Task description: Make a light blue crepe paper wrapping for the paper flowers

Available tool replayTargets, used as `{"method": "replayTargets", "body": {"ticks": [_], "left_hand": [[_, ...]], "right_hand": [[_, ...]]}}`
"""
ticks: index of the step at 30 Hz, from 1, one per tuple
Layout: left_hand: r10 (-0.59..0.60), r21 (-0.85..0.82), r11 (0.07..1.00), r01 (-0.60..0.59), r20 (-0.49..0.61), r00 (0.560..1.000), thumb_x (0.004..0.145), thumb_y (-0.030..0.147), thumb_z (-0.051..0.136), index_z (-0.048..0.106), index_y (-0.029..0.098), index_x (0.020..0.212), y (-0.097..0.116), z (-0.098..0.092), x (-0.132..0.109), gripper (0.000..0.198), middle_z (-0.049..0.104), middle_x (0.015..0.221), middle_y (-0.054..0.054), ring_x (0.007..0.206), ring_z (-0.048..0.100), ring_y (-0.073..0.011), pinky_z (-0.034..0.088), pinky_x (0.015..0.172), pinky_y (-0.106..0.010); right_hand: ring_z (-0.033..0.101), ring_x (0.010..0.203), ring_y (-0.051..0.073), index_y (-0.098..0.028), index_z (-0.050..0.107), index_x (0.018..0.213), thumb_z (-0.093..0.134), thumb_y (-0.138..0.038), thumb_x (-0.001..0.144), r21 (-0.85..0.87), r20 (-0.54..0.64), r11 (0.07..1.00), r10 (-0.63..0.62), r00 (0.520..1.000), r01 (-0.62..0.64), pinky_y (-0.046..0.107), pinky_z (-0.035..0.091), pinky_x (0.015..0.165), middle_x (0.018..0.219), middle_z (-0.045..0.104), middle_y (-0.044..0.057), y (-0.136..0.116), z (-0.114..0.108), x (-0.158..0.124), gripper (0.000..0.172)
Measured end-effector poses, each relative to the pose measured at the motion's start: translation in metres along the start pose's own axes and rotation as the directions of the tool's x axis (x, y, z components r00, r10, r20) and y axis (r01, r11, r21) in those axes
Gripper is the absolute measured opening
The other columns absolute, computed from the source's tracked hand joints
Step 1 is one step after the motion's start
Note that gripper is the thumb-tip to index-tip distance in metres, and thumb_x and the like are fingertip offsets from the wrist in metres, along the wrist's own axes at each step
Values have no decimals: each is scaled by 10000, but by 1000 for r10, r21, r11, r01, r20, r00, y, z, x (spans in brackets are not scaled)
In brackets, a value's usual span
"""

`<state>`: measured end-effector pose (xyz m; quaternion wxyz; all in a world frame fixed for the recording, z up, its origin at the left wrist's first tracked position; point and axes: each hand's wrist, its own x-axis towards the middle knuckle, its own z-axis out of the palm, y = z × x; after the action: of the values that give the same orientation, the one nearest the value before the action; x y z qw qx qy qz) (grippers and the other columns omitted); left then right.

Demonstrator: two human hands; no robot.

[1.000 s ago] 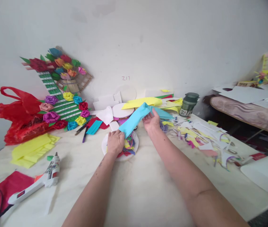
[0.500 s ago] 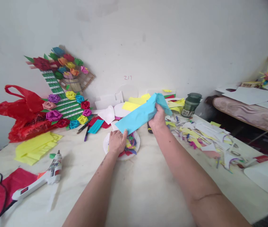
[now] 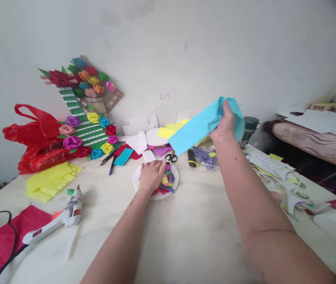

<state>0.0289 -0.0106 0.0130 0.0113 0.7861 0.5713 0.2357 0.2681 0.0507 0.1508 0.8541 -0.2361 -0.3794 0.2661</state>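
Observation:
My right hand is raised above the table and closed on a folded light-blue paper sheet, which slants down to the left. My left hand rests with curled fingers on a white paper plate heaped with coloured paper scraps; whether it grips any scrap is hidden. Small scissors and a yellow-and-black marker lie just beyond the plate.
A paper-flower display leans on the wall, with a red plastic bag beside it. Yellow paper strips, a white glue gun and red paper lie at left. Paper cuttings cover the right side. A green jar stands behind.
My right hand has lifted the blue paper up and to the right, away from my left hand. The left hand let go of the paper's lower end and stayed on the plate.

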Motion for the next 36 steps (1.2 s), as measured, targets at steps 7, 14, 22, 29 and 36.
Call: {"method": "replayTargets", "body": {"ticks": [7,14,22,29,36], "left_hand": [[32,34,999,-31,-33,999,896,477,241,571,320,1100,-1,4,2,418,586,1144,-2,1065,490,-207,304,927,-395],[19,35,999,-17,-49,999,891,476,263,574,323,1090,-1,5,2,400,588,1144,5,1063,490,-222,282,938,-423],[2,40,999,0,-51,999,882,467,301,586,323,1078,2,3,1,375,594,1137,5,1046,496,-220,293,935,-400],[4,52,999,-1,-57,998,879,466,309,589,323,1080,1,4,1,372,598,1127,1,1035,506,-213,298,928,-384],[10,44,999,-7,-68,998,878,476,302,590,329,1069,1,5,2,376,601,1123,10,1031,508,-224,294,924,-398]], "right_hand": [[613,629,192,-130,612,745,729,-127,583,-535,255,671,708,659,-513,297,505,527,628,647,38,23,16,-9,199],[470,360,112,-140,578,588,660,-98,630,-828,97,325,886,453,-457,199,351,319,421,537,-3,51,16,-36,102],[574,580,157,-184,534,444,732,-140,476,-951,229,308,612,757,39,225,414,525,429,534,-19,78,-3,-29,206],[573,923,240,-193,438,437,791,-135,423,-930,365,221,439,821,295,324,401,811,618,621,39,86,-5,-42,358],[543,975,234,-179,416,424,776,-16,377,-937,297,323,524,798,136,288,412,778,554,560,1,79,0,-35,398]]}}
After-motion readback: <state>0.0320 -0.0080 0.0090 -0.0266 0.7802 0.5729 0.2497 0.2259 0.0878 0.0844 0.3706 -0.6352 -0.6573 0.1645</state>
